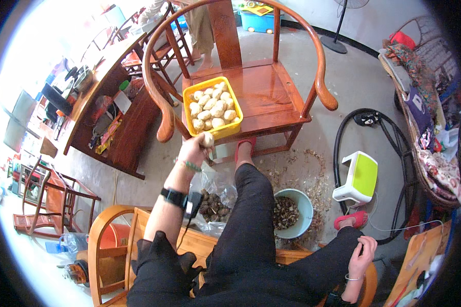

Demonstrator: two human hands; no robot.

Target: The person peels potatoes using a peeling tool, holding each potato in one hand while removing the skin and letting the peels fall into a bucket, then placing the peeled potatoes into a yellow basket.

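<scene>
My left hand (pixel 194 150) holds a pale peeled tuber (pixel 208 139), perhaps taro, at the near edge of a yellow plastic basin (pixel 236 129). Several peeled tubers (pixel 211 103) fill this basin, which stands on the seat of a reddish wooden armchair (pixel 263 86). Resting by my right knee, my right hand (pixel 363 253) has loosely bent fingers and holds nothing visible. Dark unpeeled tubers (pixel 211 207) lie in a clear plastic bag (pixel 226 193) on the floor, partly behind my left leg. Dark peelings (pixel 286 213) sit in a pale blue bucket (pixel 306 215) between my legs.
Scraps (pixel 319 172) litter the floor. At right are a white-and-green step stool (pixel 363 176), a coiled black hose (pixel 338 153) and a cloth-covered wicker seat (pixel 426 115). A wooden desk (pixel 111 65) stands left. Beyond the armchair, a person (pixel 199 30) stands near a fan (pixel 334 44).
</scene>
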